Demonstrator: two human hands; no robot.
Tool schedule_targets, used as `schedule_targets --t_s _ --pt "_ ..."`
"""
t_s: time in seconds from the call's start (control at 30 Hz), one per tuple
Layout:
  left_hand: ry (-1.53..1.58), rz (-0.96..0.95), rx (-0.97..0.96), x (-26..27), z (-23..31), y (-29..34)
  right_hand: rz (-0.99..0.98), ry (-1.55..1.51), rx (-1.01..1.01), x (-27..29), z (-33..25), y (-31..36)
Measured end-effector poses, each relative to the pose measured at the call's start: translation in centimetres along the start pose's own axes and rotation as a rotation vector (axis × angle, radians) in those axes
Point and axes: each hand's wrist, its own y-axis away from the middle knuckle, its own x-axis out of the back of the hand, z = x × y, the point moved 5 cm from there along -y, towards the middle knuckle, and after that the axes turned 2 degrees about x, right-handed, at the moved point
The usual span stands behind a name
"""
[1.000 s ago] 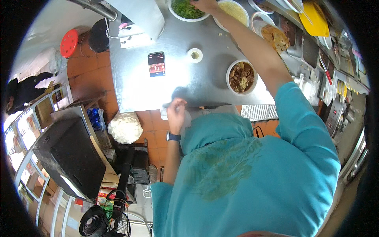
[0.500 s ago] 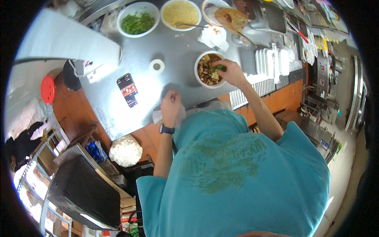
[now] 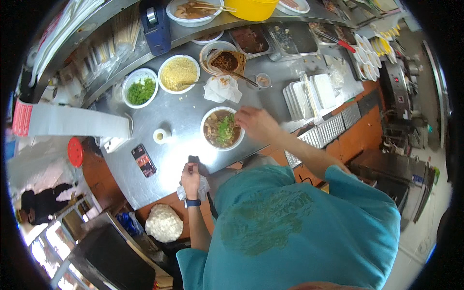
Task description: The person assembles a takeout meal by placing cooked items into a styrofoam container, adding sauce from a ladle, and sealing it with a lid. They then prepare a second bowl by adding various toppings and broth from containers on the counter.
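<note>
A white bowl (image 3: 203,131) of brown soup, with pieces of food and chopped greens (image 3: 225,129) on top, stands on the metal table (image 3: 179,140). At its right rim is my right hand (image 3: 256,123), its fingertips drawn together; whether anything is still between them is hidden. My left hand (image 3: 190,176) is closed over the table's front edge, left of the bowl. A crumpled whitish sheet (image 3: 202,187), thin plastic or paper, lies against that hand; what the fingers grip does not show clearly.
Behind stand a bowl of chopped greens (image 3: 140,92), a bowl of minced pale yellow bits (image 3: 179,73) and a tub of dark sauce (image 3: 225,61) with a spoon. Crumpled tissue (image 3: 222,89) lies nearby. A phone (image 3: 144,160) and tape roll (image 3: 161,136) are left; white containers (image 3: 309,96) stand right.
The greens that were in my right hand now lie on the soup. That hand has drawn back to the bowl's right rim. The view has shifted, showing more of the shelf behind.
</note>
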Motion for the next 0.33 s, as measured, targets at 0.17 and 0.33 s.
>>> schedule_targets --t_s 0.17,0.33 --pt "0.039 0.129 0.218 -2.2 -1.5 4.9 0.383 0.313 0.291 13.8 7.0 -5.3" --pt "0.105 0.245 0.203 -5.2 -4.4 7.0 0.239 0.520 0.180 26.8 15.5 -19.3"
